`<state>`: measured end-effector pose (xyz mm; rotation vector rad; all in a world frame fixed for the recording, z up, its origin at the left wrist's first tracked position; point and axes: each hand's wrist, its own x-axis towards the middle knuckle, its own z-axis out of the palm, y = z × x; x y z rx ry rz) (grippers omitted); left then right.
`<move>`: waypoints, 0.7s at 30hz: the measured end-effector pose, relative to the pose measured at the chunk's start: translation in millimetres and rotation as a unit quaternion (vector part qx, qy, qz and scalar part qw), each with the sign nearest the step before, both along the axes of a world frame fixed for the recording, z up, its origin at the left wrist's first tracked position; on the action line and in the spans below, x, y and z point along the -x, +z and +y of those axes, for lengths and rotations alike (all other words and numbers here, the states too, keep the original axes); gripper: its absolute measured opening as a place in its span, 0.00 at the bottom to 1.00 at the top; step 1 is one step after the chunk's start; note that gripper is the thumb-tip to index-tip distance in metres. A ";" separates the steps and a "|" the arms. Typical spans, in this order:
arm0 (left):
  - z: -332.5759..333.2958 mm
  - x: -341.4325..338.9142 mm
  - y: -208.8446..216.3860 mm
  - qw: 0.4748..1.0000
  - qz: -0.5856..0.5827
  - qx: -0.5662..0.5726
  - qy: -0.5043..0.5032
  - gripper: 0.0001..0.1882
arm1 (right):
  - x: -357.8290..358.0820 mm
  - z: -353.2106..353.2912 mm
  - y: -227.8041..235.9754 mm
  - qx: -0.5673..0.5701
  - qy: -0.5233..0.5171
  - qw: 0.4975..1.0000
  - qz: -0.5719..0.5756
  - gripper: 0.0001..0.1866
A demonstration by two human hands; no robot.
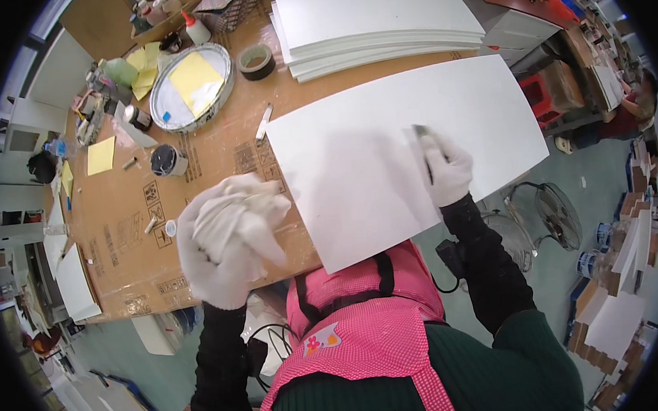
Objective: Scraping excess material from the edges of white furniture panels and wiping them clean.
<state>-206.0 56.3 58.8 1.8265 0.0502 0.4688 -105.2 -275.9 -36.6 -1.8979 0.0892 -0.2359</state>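
Note:
A large white board (480,108) lies at a slant on the table, its near corner jutting past the table edge toward my apron. Over the board is my right hand (448,171), in a white glove, with its fingers closed round a small, thin thing with a dark greenish tip (420,131); motion blur hides its kind. My left hand (220,263), also gloved, is held above the table to the left of the board. Bunched in its fingers is a crumpled white cloth (232,210).
A stack of white boards (379,17) stands at the far side of the cardboard-covered table (216,174). Left of it are a tape roll (255,62), a round lid (158,92), a utility knife (264,122) and a small dark pot (168,161). A fan (556,216) stands at right.

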 end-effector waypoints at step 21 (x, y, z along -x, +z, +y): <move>-84.5 -126.7 -104.0 0.827 0.246 -0.496 0.101 0.31 | -16.4 -80.4 -16.2 0.055 -0.029 0.998 -0.024 0.15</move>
